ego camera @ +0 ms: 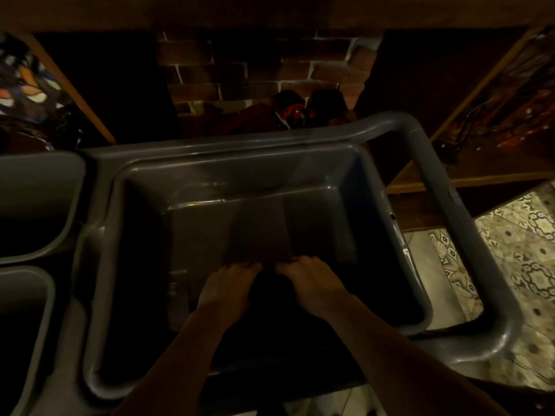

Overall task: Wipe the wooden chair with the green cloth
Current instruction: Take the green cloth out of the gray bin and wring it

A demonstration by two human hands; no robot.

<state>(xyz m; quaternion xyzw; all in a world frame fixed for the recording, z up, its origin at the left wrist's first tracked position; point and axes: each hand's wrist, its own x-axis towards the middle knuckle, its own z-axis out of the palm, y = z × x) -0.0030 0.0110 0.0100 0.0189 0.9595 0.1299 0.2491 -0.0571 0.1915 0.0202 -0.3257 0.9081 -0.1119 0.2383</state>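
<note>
The light is dim. A dark cloth (258, 229) lies spread flat on the bottom of a deep grey plastic tub (120, 211); I cannot tell its colour. My left hand (228, 283) and my right hand (312, 280) are side by side inside the tub. The curled fingers of both hands pinch the cloth's near edge. My forearms reach in over the tub's near rim. No wooden chair can be made out for certain.
The tub belongs to a grey cart with a looped handle (444, 187) on the right. Two smaller grey bins (39, 205) hang at the left. A brick wall (258, 67) is behind, wooden frames (468, 94) on both sides, patterned tile floor (510, 253) right.
</note>
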